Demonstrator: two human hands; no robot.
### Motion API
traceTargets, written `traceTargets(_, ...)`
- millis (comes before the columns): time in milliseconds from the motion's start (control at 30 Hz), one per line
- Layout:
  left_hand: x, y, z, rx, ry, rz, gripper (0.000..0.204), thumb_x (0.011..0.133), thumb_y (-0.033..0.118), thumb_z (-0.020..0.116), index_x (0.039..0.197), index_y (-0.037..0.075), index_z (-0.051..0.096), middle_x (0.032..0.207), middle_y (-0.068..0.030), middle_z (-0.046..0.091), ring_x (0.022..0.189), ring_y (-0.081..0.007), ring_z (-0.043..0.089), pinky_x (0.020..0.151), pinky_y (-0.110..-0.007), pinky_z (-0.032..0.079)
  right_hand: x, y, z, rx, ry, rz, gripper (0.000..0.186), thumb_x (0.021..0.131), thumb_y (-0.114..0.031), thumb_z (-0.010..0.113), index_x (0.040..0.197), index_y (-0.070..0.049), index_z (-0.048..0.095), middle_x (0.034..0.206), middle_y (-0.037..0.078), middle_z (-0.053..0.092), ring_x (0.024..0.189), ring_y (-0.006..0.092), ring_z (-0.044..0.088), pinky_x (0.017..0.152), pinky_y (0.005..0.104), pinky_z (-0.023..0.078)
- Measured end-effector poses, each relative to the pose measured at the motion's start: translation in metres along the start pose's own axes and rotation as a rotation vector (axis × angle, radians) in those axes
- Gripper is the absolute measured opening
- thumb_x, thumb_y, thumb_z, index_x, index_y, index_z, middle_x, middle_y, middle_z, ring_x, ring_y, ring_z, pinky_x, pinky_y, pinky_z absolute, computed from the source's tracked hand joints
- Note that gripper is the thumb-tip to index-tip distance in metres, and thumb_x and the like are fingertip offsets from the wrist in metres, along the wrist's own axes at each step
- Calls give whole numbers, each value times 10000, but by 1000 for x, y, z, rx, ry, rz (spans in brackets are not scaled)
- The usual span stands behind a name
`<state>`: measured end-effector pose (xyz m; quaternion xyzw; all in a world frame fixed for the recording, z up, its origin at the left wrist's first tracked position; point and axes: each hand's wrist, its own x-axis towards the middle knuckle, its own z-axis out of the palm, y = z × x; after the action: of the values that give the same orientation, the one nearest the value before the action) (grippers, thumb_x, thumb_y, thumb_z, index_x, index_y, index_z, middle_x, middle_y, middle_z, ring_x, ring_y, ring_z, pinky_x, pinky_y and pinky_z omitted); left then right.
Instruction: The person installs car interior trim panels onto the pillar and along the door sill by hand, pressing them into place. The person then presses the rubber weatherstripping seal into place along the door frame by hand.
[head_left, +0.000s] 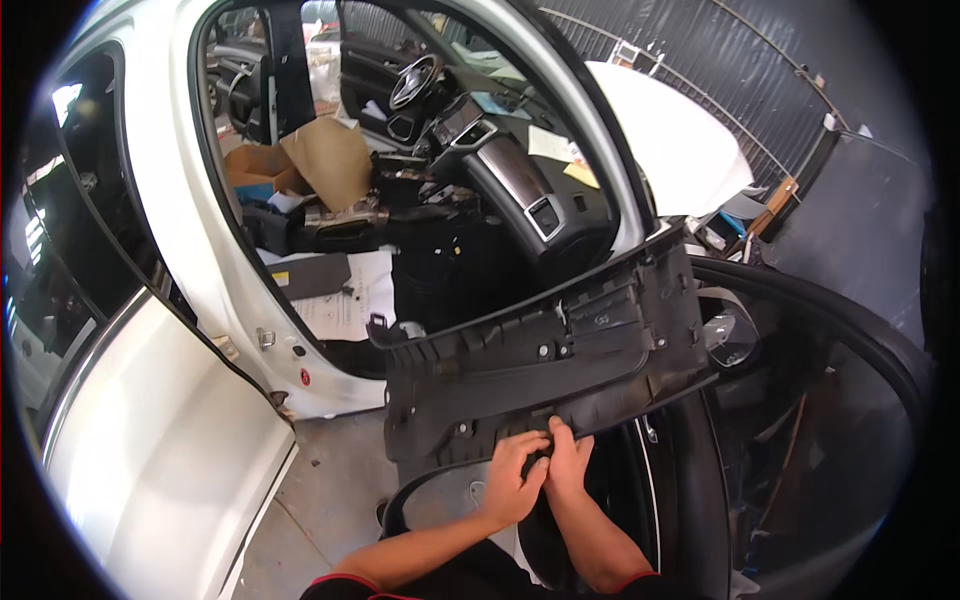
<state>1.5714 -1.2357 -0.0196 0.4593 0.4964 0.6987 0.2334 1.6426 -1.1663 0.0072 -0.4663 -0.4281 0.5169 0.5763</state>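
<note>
A large black moulded plastic trim panel (510,375), with ribs and clips showing, lies tilted across the car's open doorway. At its near edge my left hand (512,475) has its fingers curled, meeting my right hand. Close beside it, my right hand (568,465) grips that same edge with thumb and fingers bent. Any small piece between the fingertips is hidden. Under and to the right of the panel is the dark open front door (820,400), with its glass and mirror.
The white car body (180,150) frames a stripped cabin with dashboard (515,180), cardboard box (255,170), brown sheet (325,165) and papers (365,300). A white rear door (150,440) stands at left. A white panel (680,140) and corrugated wall (720,50) are beyond, above grey floor (315,480).
</note>
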Motion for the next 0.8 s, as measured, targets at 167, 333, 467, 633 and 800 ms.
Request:
traceTargets(167, 23, -34, -38, 108, 26, -2, 180, 840, 29, 660, 1019, 46, 647, 1165, -128, 647, 1087, -313, 589, 931, -386, 464, 63, 23, 31, 114, 7, -51, 222, 890, -13, 613, 1103, 48, 610, 1065, 79, 644, 963, 171, 608, 878, 297, 473)
traceTargets(333, 39, -72, -67, 193, 224, -214, 74, 904, 67, 628, 943, 19, 669, 980, -111, 697, 947, -273, 636, 851, -363, 492, 124, 61, 76, 152, -103, -38, 219, 897, -13, 603, 1110, 38, 620, 1088, 71, 649, 961, 164, 609, 882, 303, 474)
traceTargets(467, 48, -86, -86, 281, 324, -276, 100, 921, 99, 619, 937, 17, 673, 965, -120, 695, 923, -280, 640, 839, -364, 492, 165, 55, 115, 137, -143, 15, 271, 898, -36, 607, 1153, 56, 598, 1133, 94, 642, 1009, 190, 606, 912, 314, 468)
traceTargets(633, 19, -126, -111, 100, 473, -584, 243, 982, 180, 583, 875, -22, 664, 878, -109, 699, 838, -157, 648, 790, -305, 497, 203, 65, 167, 211, -258, 25, 287, 902, -29, 609, 1174, 60, 588, 1142, 97, 643, 1017, 187, 606, 920, 314, 468)
traceTargets(800, -13, -148, -141, 44, 726, -642, 171, 989, 165, 588, 988, 4, 645, 881, -54, 701, 824, -122, 628, 784, -275, 489, 237, 56, 236, 199, -379, -50, 292, 905, -13, 601, 1186, 65, 596, 1119, 88, 652, 990, 169, 610, 906, 295, 467)
